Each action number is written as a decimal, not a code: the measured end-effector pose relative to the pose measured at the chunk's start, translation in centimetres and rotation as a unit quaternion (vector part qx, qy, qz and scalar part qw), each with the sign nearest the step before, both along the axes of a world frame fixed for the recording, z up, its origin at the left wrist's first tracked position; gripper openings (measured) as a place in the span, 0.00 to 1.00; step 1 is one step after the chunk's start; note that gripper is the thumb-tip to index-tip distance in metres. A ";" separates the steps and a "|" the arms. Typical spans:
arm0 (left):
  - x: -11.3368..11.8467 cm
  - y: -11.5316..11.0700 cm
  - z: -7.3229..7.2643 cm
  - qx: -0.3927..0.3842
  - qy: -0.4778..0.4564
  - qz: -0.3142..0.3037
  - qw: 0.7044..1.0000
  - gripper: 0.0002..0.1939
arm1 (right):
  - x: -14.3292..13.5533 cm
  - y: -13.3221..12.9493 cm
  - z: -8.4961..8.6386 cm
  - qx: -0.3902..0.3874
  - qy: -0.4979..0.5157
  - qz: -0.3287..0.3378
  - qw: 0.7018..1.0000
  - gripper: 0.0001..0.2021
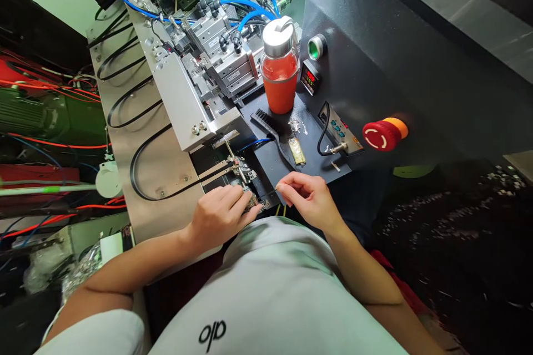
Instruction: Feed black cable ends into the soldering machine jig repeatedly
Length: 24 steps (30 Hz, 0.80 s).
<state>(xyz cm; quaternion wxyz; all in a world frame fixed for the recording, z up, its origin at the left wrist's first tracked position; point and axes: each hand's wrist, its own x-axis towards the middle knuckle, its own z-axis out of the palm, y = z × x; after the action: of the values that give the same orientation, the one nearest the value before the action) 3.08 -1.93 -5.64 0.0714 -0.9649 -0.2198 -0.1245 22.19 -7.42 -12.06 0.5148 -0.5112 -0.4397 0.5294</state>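
My right hand pinches the end of a thin dark strand, thumb against forefinger. From there the strand runs left towards a small metal fixture at the machine's front edge. My left hand rests at that fixture with its fingers curled; what lies under the fingertips is hidden. Just beyond sits a small metal mechanism, which a black cable reaches from the left. To the right of the mechanism lie a black brush and a small yellowish piece on the dark ledge.
A bottle in an orange sleeve stands on the ledge, close to pneumatic cylinders with blue hoses. On the dark panel at right are a green button, a red display and a red emergency stop. Looped black cables cross the metal plate.
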 end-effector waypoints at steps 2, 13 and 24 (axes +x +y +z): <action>0.0 -0.1 0.0 0.003 0.000 -0.003 1.000 0.10 | -0.1 0.1 0.1 -0.023 0.023 -0.003 0.999 0.13; 0.1 -0.1 0.1 0.017 0.002 -0.003 1.000 0.11 | -0.3 0.1 0.1 -0.057 0.082 -0.007 0.995 0.15; -0.2 0.0 -0.4 0.003 -0.014 0.013 1.000 0.12 | 2.0 -1.3 -2.9 0.115 -0.284 -0.250 0.919 0.10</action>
<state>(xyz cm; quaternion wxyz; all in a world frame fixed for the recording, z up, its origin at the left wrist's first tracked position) 2.86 -1.90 -6.00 0.0725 -0.9601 -0.2326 -0.1372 24.23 -8.75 -14.98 0.5393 -0.6705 -0.4831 0.1618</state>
